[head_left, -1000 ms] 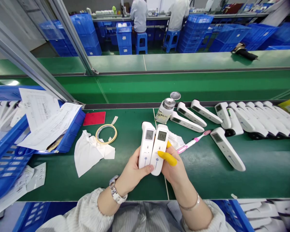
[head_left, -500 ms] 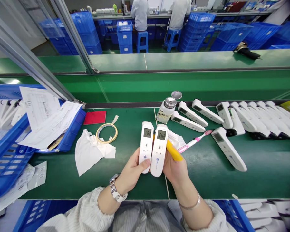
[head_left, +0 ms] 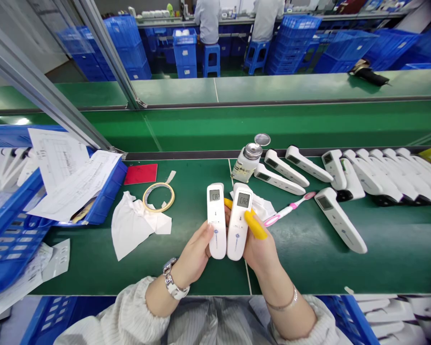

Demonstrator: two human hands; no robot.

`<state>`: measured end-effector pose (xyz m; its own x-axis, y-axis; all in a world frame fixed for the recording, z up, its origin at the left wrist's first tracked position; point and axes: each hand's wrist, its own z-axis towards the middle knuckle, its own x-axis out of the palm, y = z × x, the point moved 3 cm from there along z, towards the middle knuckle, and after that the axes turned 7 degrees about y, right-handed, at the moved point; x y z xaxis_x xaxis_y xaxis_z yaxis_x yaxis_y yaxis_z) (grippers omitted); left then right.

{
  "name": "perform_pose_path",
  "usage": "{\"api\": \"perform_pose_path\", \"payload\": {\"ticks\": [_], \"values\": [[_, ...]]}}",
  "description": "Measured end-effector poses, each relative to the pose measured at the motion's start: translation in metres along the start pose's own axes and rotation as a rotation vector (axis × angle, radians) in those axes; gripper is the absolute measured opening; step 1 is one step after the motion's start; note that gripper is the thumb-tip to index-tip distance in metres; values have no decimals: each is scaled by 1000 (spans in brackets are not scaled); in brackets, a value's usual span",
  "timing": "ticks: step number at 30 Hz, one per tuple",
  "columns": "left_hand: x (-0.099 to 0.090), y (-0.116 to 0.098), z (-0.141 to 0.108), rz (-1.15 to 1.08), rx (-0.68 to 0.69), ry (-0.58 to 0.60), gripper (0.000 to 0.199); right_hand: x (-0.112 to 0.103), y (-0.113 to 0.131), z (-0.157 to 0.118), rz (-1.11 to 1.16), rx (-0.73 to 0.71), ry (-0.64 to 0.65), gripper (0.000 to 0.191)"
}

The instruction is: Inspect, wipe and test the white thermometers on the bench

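Observation:
Two white handheld thermometers with lit displays are held upright side by side above the green bench. My left hand is closed on the left thermometer, its thumb along the edge. The right thermometer is gripped by my right hand, whose thumb wears a yellow cover and lies near the button. A narrow gap parts the two bodies. Behind them are a white cloth, a pink and white toothbrush and a metal-topped bottle. One more thermometer lies to the right.
More thermometers lie at the back right, beside a long row of them. On the left are a tape roll, crumpled white paper, a red card and a blue bin with papers. Two people sit at a far bench.
The thermometers have moved slightly apart at the top. My left thumb has shifted to the left device's edge, and my right thumb has come round onto the front of the right one.

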<state>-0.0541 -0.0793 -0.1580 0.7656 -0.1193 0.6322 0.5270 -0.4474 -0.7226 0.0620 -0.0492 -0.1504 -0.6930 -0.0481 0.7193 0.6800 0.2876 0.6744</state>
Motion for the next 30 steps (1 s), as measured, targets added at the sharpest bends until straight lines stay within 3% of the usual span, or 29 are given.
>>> {"api": "perform_pose_path", "payload": {"ticks": [3,7,13,17,22,26,28,30], "values": [[0,-1,0,45,32,-7,37,1,0,2,116,4,36,39],[0,-4,-1,81,79,-16,37,-2,2,4,197,-34,-2,32],[1,-6,0,-55,27,-16,29,-4,2,2,227,65,-91,31],[0,-3,2,35,45,12,29,-2,2,2,208,79,-80,32],[-2,-1,4,224,107,27,47,0,0,4,120,-21,-28,25],[-3,0,4,225,105,14,48,-3,-6,4,-23,-37,-21,30],[-4,-1,3,169,128,-2,49,-2,-6,2,-199,-36,50,36],[-7,-3,3,111,169,-45,47,4,-6,-2,-384,-1,203,49]]}}
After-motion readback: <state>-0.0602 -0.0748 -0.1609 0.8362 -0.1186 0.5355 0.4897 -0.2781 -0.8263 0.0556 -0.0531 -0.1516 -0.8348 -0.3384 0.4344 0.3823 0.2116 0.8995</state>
